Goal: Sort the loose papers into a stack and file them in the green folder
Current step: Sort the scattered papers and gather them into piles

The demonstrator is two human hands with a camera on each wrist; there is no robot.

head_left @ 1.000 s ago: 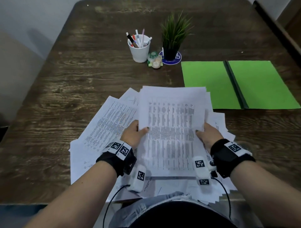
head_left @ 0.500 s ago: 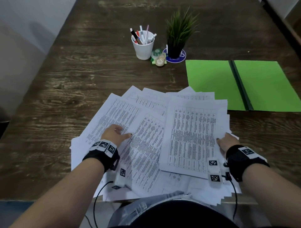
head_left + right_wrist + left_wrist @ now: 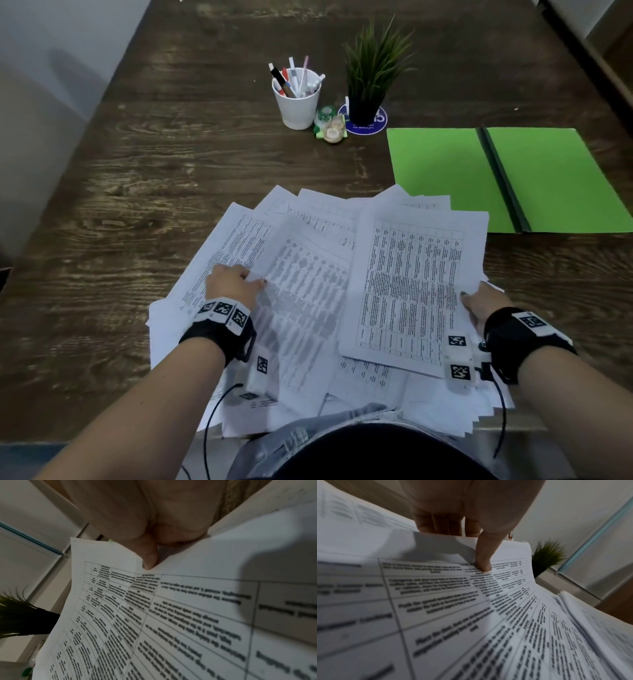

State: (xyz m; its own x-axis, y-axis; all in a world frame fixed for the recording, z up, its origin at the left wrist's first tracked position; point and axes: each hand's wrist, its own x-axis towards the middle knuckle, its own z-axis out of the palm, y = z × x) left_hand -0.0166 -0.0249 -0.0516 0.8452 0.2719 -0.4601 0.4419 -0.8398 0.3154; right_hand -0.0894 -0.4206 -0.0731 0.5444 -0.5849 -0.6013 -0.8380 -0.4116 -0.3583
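Observation:
Loose printed papers (image 3: 308, 240) lie fanned out on the near side of the wooden table. My right hand (image 3: 479, 301) pinches the right edge of a small gathered stack (image 3: 411, 284), thumb on top, as the right wrist view shows on the top sheet (image 3: 171, 608). My left hand (image 3: 236, 284) pinches the left edge of another printed sheet (image 3: 301, 291), thumb (image 3: 483, 562) on top and fingers under it; that sheet (image 3: 453, 608) is lifted and blurred. The green folder (image 3: 445, 178) lies open and flat at the right, beyond the stack.
A white cup of pens (image 3: 297, 99), a small tape roll and trinket (image 3: 330, 125) and a potted plant (image 3: 371, 75) on a blue coaster stand at the back middle. Bare table (image 3: 137, 205) stretches to the left. The papers overhang the near table edge.
The stack held by both hands has shifted right in my right hand. My left hand let go of it, moved left and took hold of another sheet, now lifting it.

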